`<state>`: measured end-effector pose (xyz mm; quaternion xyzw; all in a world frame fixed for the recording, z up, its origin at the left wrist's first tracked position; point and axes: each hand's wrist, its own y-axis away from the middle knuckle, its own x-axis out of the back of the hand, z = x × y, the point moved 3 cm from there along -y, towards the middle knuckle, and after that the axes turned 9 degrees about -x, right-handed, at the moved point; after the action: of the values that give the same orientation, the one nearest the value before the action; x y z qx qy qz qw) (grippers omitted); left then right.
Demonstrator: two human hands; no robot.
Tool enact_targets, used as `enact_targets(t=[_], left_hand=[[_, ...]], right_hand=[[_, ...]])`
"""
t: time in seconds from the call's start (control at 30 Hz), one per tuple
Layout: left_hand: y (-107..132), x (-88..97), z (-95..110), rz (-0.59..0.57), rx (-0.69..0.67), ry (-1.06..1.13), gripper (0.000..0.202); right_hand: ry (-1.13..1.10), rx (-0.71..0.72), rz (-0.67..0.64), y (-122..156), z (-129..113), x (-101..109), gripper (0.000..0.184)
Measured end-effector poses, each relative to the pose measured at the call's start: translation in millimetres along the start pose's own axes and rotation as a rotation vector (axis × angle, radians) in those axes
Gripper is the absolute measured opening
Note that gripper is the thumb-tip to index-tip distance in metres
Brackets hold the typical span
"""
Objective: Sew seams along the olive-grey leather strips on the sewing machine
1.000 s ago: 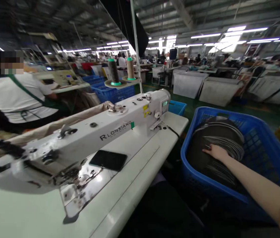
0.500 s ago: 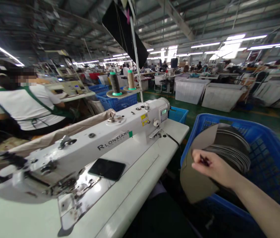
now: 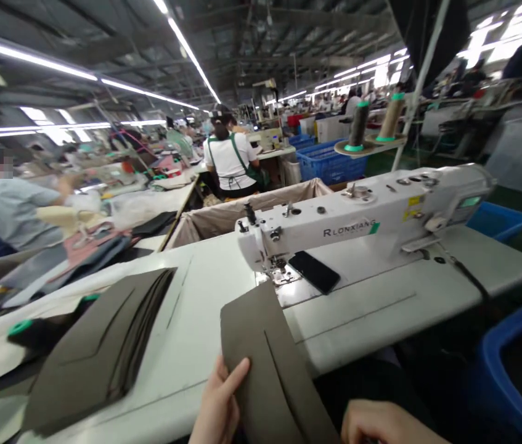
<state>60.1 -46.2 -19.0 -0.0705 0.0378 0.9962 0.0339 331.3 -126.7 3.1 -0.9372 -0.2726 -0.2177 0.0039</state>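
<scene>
A dark olive cut piece of stiff material [image 3: 270, 364] lies on the white sewing table [image 3: 381, 302], its far end near the needle of the white sewing machine [image 3: 362, 225]. My left hand [image 3: 220, 407] grips its near left edge, thumb on top. My right hand [image 3: 381, 425] is closed at its near right edge, fingers mostly hidden. A stack of similar dark pieces [image 3: 103, 345] rests to the left. A black phone [image 3: 314, 272] sits on the machine bed.
A blue basket [image 3: 514, 370] stands at the lower right. Two thread cones [image 3: 374, 123] rise behind the machine. A cloth-lined bin [image 3: 251, 213] sits behind the table. A person in a green apron [image 3: 230, 160] works beyond; another person [image 3: 6, 203] is at the left.
My view swung left from the blue basket to the table. My right hand lifted a dark piece out of the basket; it now lies before the machine, held by both hands.
</scene>
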Motion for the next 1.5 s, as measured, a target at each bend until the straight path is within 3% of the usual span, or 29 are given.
enact_targets(t=[0.1,0.17,0.2,0.3,0.37,0.43,0.53,0.83,1.3,1.5], left_hand=[[-8.0,39.9,17.9,0.220,-0.230,-0.526,0.080],[-12.6,49.5,23.4,0.250,-0.430,-0.917,0.080],[-14.7,48.8,23.6,0.178,-0.518,-1.064,0.072],[-18.1,35.9,18.9,-0.308,-0.611,-1.267,0.056],[-18.7,28.0,20.4,-0.540,-0.571,-1.299,0.055],[-22.5,23.0,26.8,-0.605,-0.525,-1.323,0.065],[-35.7,17.6,35.0,-0.634,-0.504,-1.342,0.076],[-81.3,5.9,37.3,-0.731,-0.585,-1.260,0.086],[-83.4,0.7,34.7,-0.696,-0.544,-1.231,0.086],[-84.9,1.0,34.8,-0.692,-0.561,-1.193,0.086]], right_hand=[[0.172,-0.040,0.051,-32.2,-6.4,15.1,0.027],[0.310,-0.017,0.143,-62.2,-12.4,31.3,0.015],[0.383,0.004,0.179,-79.1,-13.9,38.1,0.012],[0.632,0.037,0.219,-129.7,-10.6,48.4,0.035],[0.777,0.015,0.232,-156.4,-4.2,49.0,0.049],[0.858,-0.016,0.244,-173.2,2.7,47.5,0.054],[0.882,-0.016,0.260,-181.7,10.7,45.3,0.056],[0.878,0.017,0.277,-181.6,17.5,44.1,0.062],[0.866,0.005,0.244,-184.8,21.7,44.0,0.070],[0.870,-0.010,0.237,-186.5,23.2,43.9,0.065]])
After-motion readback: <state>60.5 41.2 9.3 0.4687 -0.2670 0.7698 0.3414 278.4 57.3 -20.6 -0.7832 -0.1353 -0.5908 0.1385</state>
